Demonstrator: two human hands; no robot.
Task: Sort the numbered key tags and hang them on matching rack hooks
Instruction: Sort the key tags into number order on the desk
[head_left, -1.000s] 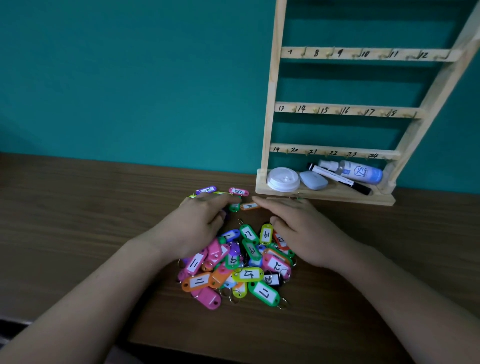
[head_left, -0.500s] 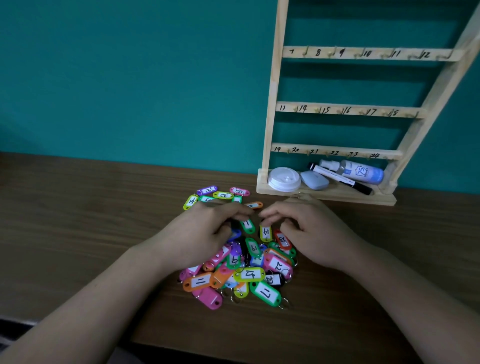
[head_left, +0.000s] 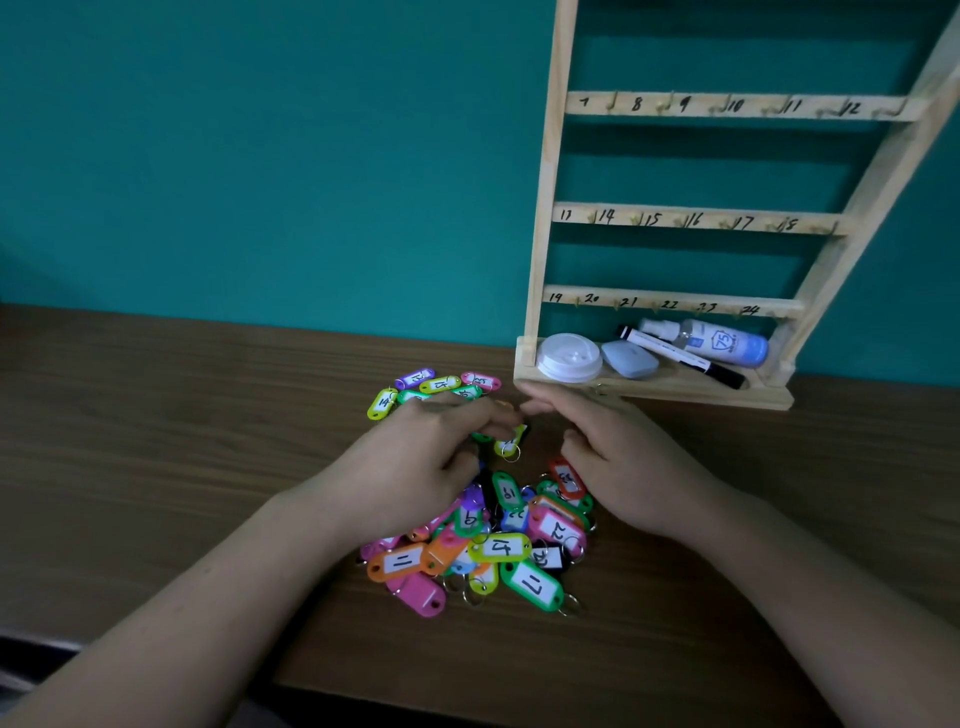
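Teal wall, brown table (head_left: 156, 467) | tag pile (head_left: 483, 540) below both hands, rack (head_left: 675, 218) up right with hooks bare | left hand (head_left: 415, 467) pinches yellow tag (head_left: 511, 444), hanging ring-down | right hand (head_left: 623, 467) unclenched, nearer rack | I can't read that tag's number; top row cut off.

dim, even light; wide-angle bending at edges
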